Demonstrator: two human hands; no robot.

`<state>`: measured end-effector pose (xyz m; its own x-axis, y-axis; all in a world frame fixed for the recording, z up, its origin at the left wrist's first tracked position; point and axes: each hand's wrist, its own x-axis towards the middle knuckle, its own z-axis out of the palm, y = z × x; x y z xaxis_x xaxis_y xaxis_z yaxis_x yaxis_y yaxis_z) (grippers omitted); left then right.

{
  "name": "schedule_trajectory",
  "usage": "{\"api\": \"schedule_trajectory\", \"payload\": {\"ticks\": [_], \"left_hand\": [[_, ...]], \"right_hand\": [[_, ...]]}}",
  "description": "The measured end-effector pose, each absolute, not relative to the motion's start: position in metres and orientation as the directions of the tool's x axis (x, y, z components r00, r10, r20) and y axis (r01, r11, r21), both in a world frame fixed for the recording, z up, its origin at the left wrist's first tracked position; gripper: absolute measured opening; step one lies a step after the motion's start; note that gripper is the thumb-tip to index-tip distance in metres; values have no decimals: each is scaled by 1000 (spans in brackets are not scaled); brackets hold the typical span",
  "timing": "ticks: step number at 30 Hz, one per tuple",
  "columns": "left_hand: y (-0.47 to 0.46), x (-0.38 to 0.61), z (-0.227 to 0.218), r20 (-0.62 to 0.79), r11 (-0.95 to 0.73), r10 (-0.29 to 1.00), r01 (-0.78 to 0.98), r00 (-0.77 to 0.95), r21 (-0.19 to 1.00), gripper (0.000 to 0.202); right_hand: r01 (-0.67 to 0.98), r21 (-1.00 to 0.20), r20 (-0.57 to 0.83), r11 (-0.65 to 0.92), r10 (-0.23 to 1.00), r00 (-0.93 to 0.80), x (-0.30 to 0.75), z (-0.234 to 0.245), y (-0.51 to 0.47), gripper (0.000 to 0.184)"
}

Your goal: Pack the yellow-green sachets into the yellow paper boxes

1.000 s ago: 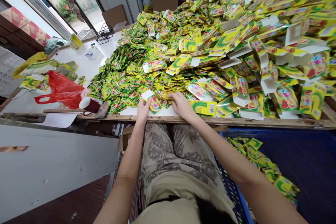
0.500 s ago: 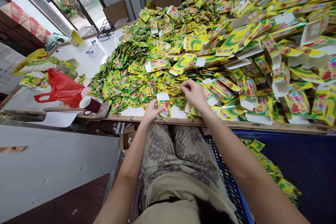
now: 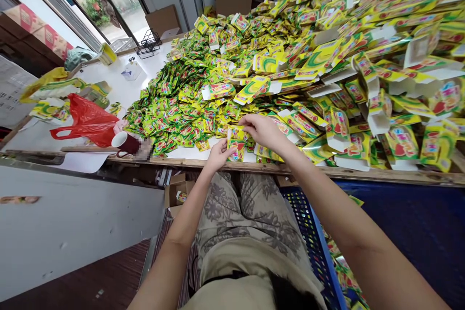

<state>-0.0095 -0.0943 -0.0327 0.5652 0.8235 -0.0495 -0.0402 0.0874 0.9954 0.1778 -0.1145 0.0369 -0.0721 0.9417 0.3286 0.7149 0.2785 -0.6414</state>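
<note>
My left hand [image 3: 217, 156] grips a small yellow-green carton [image 3: 236, 149] upright at the table's front edge. Just above it, my right hand [image 3: 262, 129] pinches yellow-green sachets [image 3: 237, 133] at the carton's open top. A wide heap of small sachets [image 3: 185, 106] lies directly behind both hands. To the right spreads a pile of unfolded yellow-green cartons [image 3: 363, 82].
A dark red mug [image 3: 125, 144] and a red plastic bag [image 3: 85, 121] sit at the left of the white table [image 3: 109, 88]. A blue crate [image 3: 312, 247] with filled cartons stands by my right knee. A wire basket [image 3: 147, 44] is at the back.
My right hand reached into the sachet heap, then came back with sachets to the carton's top. My left hand turned the carton upright and shifted it right.
</note>
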Motion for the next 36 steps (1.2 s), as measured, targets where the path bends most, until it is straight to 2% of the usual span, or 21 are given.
{"api": "schedule_trajectory", "payload": {"ticks": [3, 6, 9, 15, 20, 22, 24, 27, 29, 31, 34, 36], "left_hand": [[-95, -9, -33, -12, 29, 854, -24, 520, 999, 60], [-95, -8, -35, 3, -4, 871, 1, 490, 1000, 58], [-94, -7, -38, 0, -5, 880, 10, 474, 1000, 57], [-93, -6, -43, -4, -13, 898, 37, 439, 999, 54], [-93, -6, -46, 3, -12, 883, 17, 469, 1000, 52], [-93, -7, -46, 15, -18, 883, 2, 468, 1000, 51], [-91, -9, -45, 27, -25, 886, -9, 463, 1000, 51], [-84, -14, -43, 21, -29, 886, 10, 463, 1000, 51], [-79, -19, -41, 17, -43, 883, 45, 469, 998, 50], [-76, -22, -39, 25, -64, 881, 66, 473, 996, 48], [-79, -22, -36, 49, -105, 875, 91, 483, 990, 44], [-83, -19, -32, 73, -167, 871, 155, 486, 974, 41]], "right_hand": [[707, -643, 331, 294, 939, -90, 180, 40, -116, 21], [700, -634, 388, 328, 918, -80, 182, 46, -119, 21], [776, -540, 409, 325, 908, -95, 181, 56, -120, 26], [931, -249, 149, 267, 960, -235, 173, 78, -114, 28], [927, -173, 75, 333, 943, -325, 170, 81, -107, 22], [908, -200, 111, 369, 929, -353, 169, 75, -104, 22], [876, -277, 196, 394, 916, -350, 169, 66, -101, 23], [768, -478, 311, 427, 899, -307, 167, 53, -97, 17], [659, -615, 320, 433, 901, -294, 166, 46, -93, 5], [565, -713, 310, 416, 909, -278, 166, 40, -89, 6], [557, -753, 337, 352, 932, -133, 168, 30, -77, 19], [658, -688, 381, 306, 924, -32, 170, 23, -66, 24]]}}
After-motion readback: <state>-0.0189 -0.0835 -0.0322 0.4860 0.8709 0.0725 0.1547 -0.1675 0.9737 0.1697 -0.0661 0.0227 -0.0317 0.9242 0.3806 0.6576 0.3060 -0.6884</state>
